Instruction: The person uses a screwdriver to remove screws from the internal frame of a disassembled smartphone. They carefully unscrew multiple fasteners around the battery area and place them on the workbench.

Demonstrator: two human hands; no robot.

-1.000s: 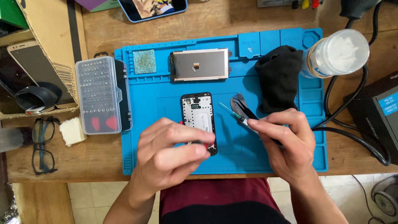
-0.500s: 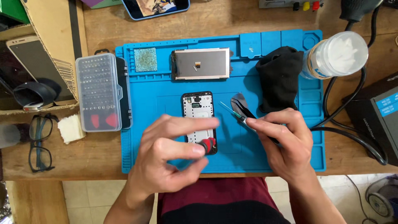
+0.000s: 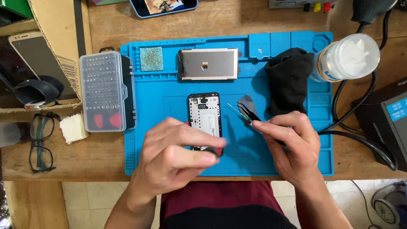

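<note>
- Right now I see my left hand (image 3: 176, 159) curled over the lower end of the phone (image 3: 205, 118), fingers bent and closed loosely, thumb and fingertips pinched near the phone's bottom edge; the motion blur there keeps me from telling what, if anything, sits between them.
- My right hand (image 3: 288, 146) is closed around the tweezers (image 3: 246, 114), gripping them between thumb and forefinger, tips aimed up and left toward the phone but apart from it.
- A thin pick (image 3: 247, 106) lies on the mat just under the tweezers' tips.
- My phone lies opened, back up, in the middle of the blue mat (image 3: 169, 89), upright along its length, inner plate showing.
- Above it on the mat rests the screen (image 3: 208, 64), lying crosswise.
- Left of the screen sits a small square pad (image 3: 151, 58).
- At the mat's left edge stands the bit case (image 3: 102, 91), lid shut.
- A black cloth (image 3: 290, 80) lies on the mat's right side, near a white-capped bottle (image 3: 347, 59).
- Glasses (image 3: 40, 142) rest on the table, well left of the mat.
</note>
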